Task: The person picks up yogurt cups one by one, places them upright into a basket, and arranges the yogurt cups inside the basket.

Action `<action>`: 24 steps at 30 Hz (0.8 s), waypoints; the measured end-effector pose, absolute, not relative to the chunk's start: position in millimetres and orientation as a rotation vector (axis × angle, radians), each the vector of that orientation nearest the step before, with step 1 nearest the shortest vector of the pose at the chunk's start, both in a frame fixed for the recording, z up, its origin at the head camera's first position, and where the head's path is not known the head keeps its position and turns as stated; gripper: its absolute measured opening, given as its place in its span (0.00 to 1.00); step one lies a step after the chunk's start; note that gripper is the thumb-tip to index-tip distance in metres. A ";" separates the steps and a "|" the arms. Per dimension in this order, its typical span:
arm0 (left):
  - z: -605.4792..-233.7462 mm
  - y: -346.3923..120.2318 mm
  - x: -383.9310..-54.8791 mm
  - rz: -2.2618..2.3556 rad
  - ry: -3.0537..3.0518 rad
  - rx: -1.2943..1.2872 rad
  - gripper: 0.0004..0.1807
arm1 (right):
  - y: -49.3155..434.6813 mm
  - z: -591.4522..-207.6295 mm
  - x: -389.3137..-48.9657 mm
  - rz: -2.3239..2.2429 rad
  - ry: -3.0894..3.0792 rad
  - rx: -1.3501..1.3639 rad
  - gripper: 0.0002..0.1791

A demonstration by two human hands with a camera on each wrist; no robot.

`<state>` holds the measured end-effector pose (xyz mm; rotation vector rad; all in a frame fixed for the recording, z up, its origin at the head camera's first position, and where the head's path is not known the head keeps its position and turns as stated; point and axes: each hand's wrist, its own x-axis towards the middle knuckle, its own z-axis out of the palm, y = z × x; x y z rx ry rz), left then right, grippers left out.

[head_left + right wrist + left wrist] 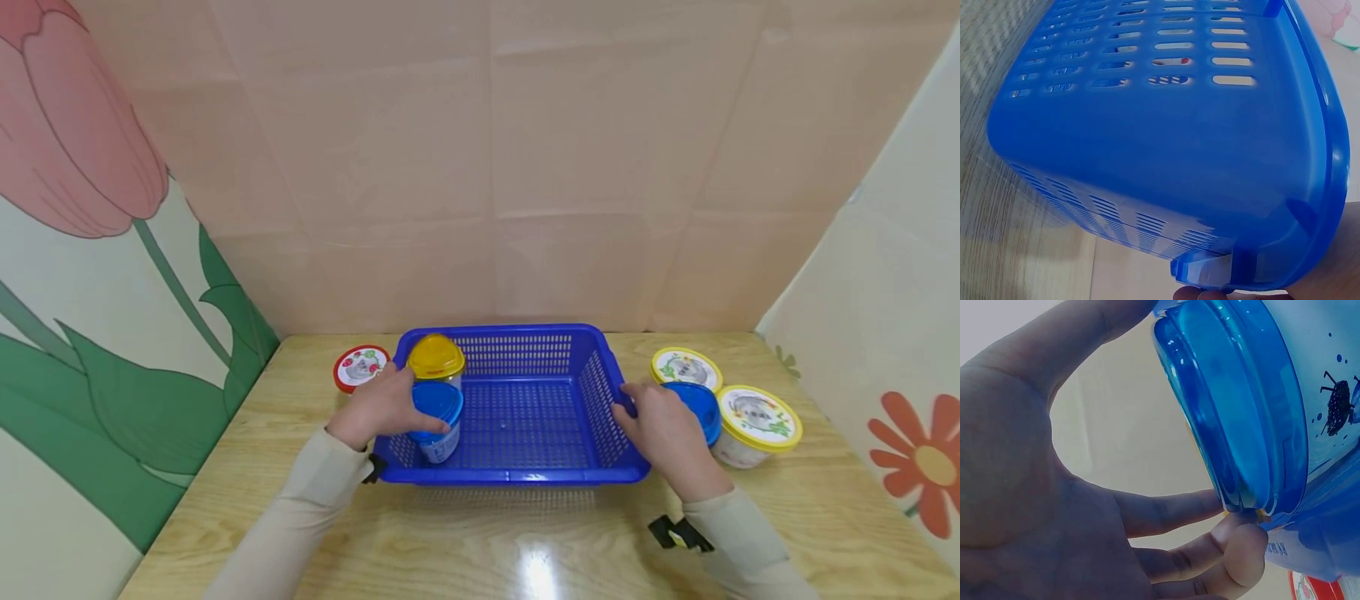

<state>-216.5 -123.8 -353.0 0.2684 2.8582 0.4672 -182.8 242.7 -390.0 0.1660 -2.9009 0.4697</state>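
A blue plastic basket [517, 476] with slotted walls stands on the table in the head view. Inside it on the left are a tub with a clear blue lid [441, 402] and, behind that, a yellow-lidded tub [437, 354]. My left hand [384, 408] reaches over the basket's left rim and holds the blue-lidded tub, thumb and fingers on opposite sides of its lid [1241, 400] in the left wrist view. My right hand [666, 433] grips the right rim of the basket; the right wrist view shows the basket's outer corner [1166, 137], with fingertips at its rim.
Left of the basket sits a red-lidded tub [360, 367], partly behind my left hand. Two yellow-lidded tubs, one farther back [686, 368] and one nearer [759, 418], stand at the right with a blue container [699, 410] between them. A beige wall covering [487, 167] rises behind the table.
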 end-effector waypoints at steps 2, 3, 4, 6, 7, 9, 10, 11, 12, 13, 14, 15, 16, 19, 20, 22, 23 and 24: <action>-352.5 -124.8 -216.4 0.480 2.858 0.269 0.56 | 242.9 -390.2 -182.9 0.470 -2.904 0.165 0.21; -351.8 -125.1 -216.0 0.488 2.857 0.267 0.57 | 243.1 -390.3 -182.8 0.469 -2.902 0.168 0.21; -351.3 -125.6 -215.7 0.491 2.855 0.264 0.57 | 243.2 -390.5 -182.9 0.469 -2.900 0.170 0.21; -350.5 -126.6 -215.0 0.490 2.853 0.265 0.57 | 243.5 -390.8 -182.9 0.466 -2.896 0.177 0.20; -350.5 -127.0 -214.9 0.484 2.852 0.266 0.57 | 243.6 -390.9 -182.9 0.464 -2.894 0.180 0.20; -349.6 -127.1 -213.9 0.473 2.849 0.260 0.57 | 243.8 -390.6 -182.8 0.461 -2.893 0.185 0.20; -349.9 -127.2 -213.6 0.465 2.847 0.256 0.57 | 243.8 -390.7 -182.7 0.461 -2.897 0.182 0.20; -350.2 -127.2 -213.5 0.456 2.846 0.254 0.57 | 243.9 -390.7 -182.6 0.461 -2.900 0.182 0.21; -350.2 -127.1 -213.4 0.450 2.846 0.254 0.57 | 243.9 -390.7 -182.6 0.461 -2.903 0.180 0.21; -350.6 -127.1 -213.6 0.446 2.846 0.253 0.57 | 244.1 -390.6 -182.6 0.461 -2.904 0.179 0.21; -350.7 -127.0 -213.6 0.445 2.845 0.252 0.57 | 244.2 -390.5 -182.6 0.462 -2.905 0.179 0.21; -350.9 -126.9 -213.8 0.446 2.845 0.250 0.57 | 244.3 -390.3 -182.8 0.463 -2.905 0.179 0.21; -351.1 -126.8 -214.2 0.446 2.847 0.251 0.57 | 244.4 -390.2 -183.0 0.464 -2.904 0.179 0.21; -351.5 -126.7 -214.9 0.449 2.855 0.261 0.55 | 244.7 -389.9 -183.5 0.468 -2.892 0.186 0.21; -351.7 -126.6 -215.3 0.452 2.855 0.264 0.55 | 244.8 -390.0 -183.7 0.470 -2.889 0.188 0.21; -352.5 -126.9 -215.7 0.451 2.860 0.269 0.54 | 244.7 -390.3 -184.0 0.474 -2.885 0.191 0.21; -352.7 -127.1 -215.7 0.452 2.860 0.270 0.54 | 244.6 -390.5 -184.1 0.476 -2.884 0.193 0.21; -353.0 -127.3 -215.6 0.451 2.859 0.270 0.54 | 244.5 -391.0 -184.2 0.478 -2.885 0.192 0.21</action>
